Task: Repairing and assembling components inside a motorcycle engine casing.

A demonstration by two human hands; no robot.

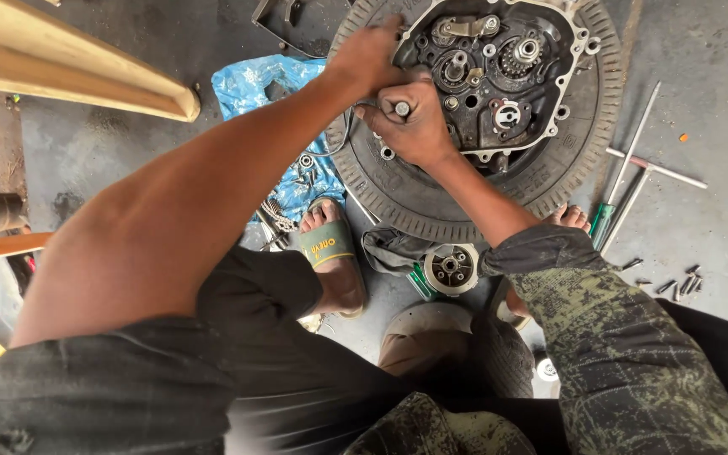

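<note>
Open engine case (499,76) lies flat on a tyre (583,160) on the concrete floor (709,50), gears and shafts facing up. Both hands work at its left rim, side by side and touching.

Right hand (419,126) is fisted around a tool handle (402,108); only the round metal butt end shows, pointing up at the camera. So the tool's long axis runs roughly straight down into the case edge (tip hidden under the fist, can't tell what it engages).

Left hand (372,55) lies palm down on the case rim just above the right fist, fingers curled over the edge. Can't tell whether it holds anything or just braces the case.

The case interior lies to the right of both grips, away from the person's body. The right hand is nearer the tool; the left is nearer the case's upper rim.

Around it:
- Crumpled blue plastic bag (271,93) left of the tyre, small metal parts on its lower part.
- Round silver part with bolt holes (451,268) on the floor just below the tyre, between the feet.
- Green sandal (328,246) with yellow lettering on the strap, on the foot touching the tyre's lower left.
- T-handle wrenches (642,168) right of the tyre, green-handled screwdriver (602,221) beside them.
- Loose bolts (676,282) scattered lower right.
- Timber beam (77,72) upper left.
</note>
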